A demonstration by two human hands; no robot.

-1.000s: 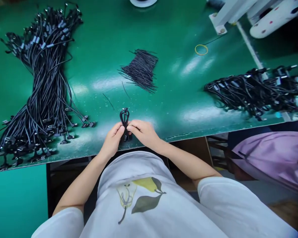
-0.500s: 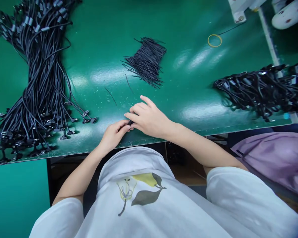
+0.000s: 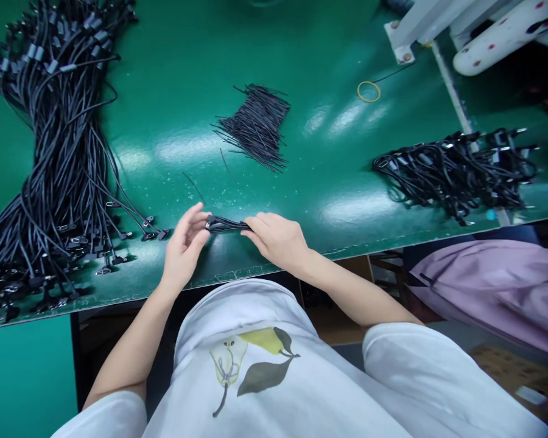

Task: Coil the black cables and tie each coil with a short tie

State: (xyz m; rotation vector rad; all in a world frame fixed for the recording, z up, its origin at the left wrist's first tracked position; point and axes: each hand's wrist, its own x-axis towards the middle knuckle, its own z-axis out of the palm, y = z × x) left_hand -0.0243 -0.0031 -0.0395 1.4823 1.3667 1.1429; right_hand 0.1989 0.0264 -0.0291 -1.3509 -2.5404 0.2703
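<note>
Cable (image 3: pixel 228 225), right end clamped in right hand (image 3: pixel 276 240), left end by parted left hand (image 3: pixel 184 246)

The folded black cable (image 3: pixel 227 225) swung crosswise as the left hand (image 3: pixel 181 244) loosened its hold.
A second earlier it ran front to back, pinched by both hands; half a second earlier fingers mostly covered it. Now its length showed between them, the right hand (image 3: pixel 277 238) gripping one end, its raised fingers lowered, the left's parted at the connector end (image 3: pixel 212 222).

Glossy green tabletop (image 3: pixel 324 55), perhaps grey floor (image 3: pixel 466 340)
</note>
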